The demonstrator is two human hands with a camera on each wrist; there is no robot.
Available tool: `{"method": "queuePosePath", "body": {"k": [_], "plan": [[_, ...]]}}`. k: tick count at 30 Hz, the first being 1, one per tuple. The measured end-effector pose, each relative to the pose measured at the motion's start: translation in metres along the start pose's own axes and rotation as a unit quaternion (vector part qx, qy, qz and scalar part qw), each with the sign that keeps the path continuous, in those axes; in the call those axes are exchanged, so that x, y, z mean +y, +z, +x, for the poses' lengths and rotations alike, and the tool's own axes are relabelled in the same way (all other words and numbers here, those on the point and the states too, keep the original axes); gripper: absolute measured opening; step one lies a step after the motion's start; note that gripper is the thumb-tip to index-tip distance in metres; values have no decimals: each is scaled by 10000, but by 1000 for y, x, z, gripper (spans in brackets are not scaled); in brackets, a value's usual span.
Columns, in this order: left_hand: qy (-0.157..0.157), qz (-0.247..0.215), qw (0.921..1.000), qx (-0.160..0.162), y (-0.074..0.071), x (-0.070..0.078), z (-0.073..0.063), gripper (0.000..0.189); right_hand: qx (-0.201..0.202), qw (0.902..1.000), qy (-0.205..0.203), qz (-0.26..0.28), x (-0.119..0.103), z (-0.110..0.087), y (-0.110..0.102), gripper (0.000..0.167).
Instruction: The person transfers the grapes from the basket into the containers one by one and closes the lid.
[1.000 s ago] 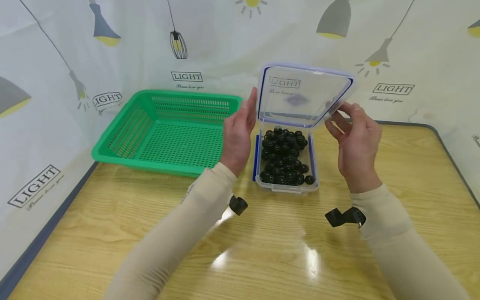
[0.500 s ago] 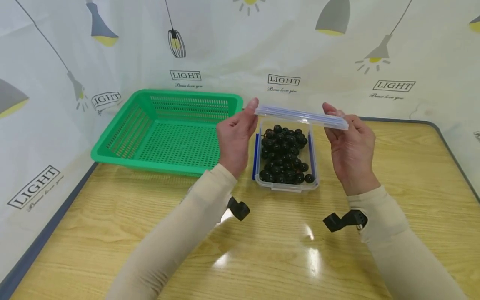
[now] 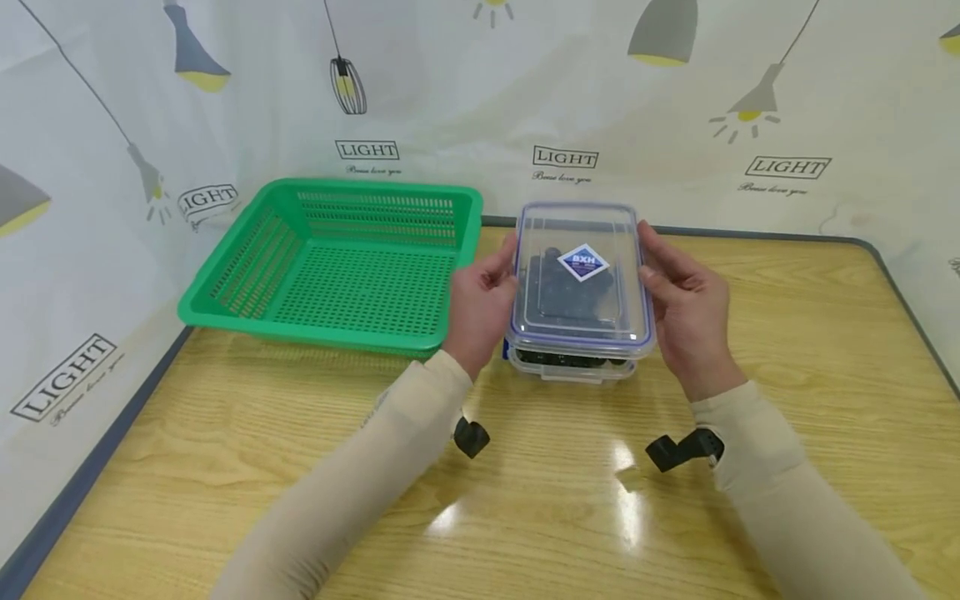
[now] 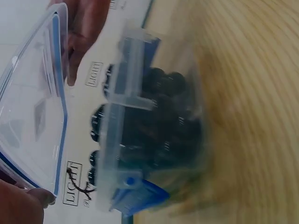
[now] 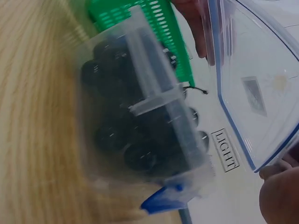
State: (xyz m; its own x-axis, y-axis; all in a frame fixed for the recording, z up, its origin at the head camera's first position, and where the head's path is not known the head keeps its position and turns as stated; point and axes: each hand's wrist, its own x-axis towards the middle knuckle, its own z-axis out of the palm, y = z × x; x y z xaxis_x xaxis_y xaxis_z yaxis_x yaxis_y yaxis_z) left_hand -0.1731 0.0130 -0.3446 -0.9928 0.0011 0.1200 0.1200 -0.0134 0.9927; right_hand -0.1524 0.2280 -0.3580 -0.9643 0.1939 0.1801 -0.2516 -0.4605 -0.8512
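Note:
A clear lid [image 3: 573,325] with a blue seal and a diamond-shaped sticker is held over a clear plastic food container [image 3: 588,375]. My left hand [image 3: 480,312] grips the lid's left edge, and my right hand [image 3: 693,321] grips its right edge with the thumb near the rim. Dark grapes [image 4: 161,126] fill the container and heap above its rim; a stem sticks out at one side. Both wrist views show a gap between the lid and the container. Blue side clips [image 5: 163,198] hang outward from the container. From the head view, the lid covers most of the grapes.
A green slotted basket [image 3: 352,333] stands on the wooden table [image 3: 540,500], left of the container and close to my left hand. Behind the table's dark back edge hangs a white cloth [image 3: 450,83] printed with lamps.
The lid has swung down from a raised, nearly upright tilt to lying almost flat over the container. Both hands have come down and closer together with it. The basket and container stay put.

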Motion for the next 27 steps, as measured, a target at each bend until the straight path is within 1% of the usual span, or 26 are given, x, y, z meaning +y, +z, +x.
{"method": "queuePosePath", "body": {"k": [4, 7, 10, 13, 17, 22, 27], "plan": [[66, 441, 9986, -270, -2, -12, -2, 50, -81, 9989, 121, -448, 10, -2, -8, 39], [-31, 689, 9969, -383, -2, -21, -3, 49, -76, 9966, 219, -786, 17, -4, -14, 39], [-194, 788, 9957, -452, -2, -28, -3, 50, -102, 9951, 269, -948, 23, -5, -18, 39], [-262, 896, 9945, -479, -1, -34, -3, 50, -113, 9931, 296, -1133, 28, -5, -20, 40], [-191, 967, 9940, -471, 1, -40, -2, 49, -65, 9896, 364, -1393, 32, -5, -23, 41], [-170, 972, 9941, -449, 3, -43, -2, 48, -50, 9837, 397, -1752, 36, -3, -24, 42], [-275, 1100, 9925, -452, 2, -43, -1, 48, 20, 9813, 447, -1870, 39, -2, -24, 43]]}}
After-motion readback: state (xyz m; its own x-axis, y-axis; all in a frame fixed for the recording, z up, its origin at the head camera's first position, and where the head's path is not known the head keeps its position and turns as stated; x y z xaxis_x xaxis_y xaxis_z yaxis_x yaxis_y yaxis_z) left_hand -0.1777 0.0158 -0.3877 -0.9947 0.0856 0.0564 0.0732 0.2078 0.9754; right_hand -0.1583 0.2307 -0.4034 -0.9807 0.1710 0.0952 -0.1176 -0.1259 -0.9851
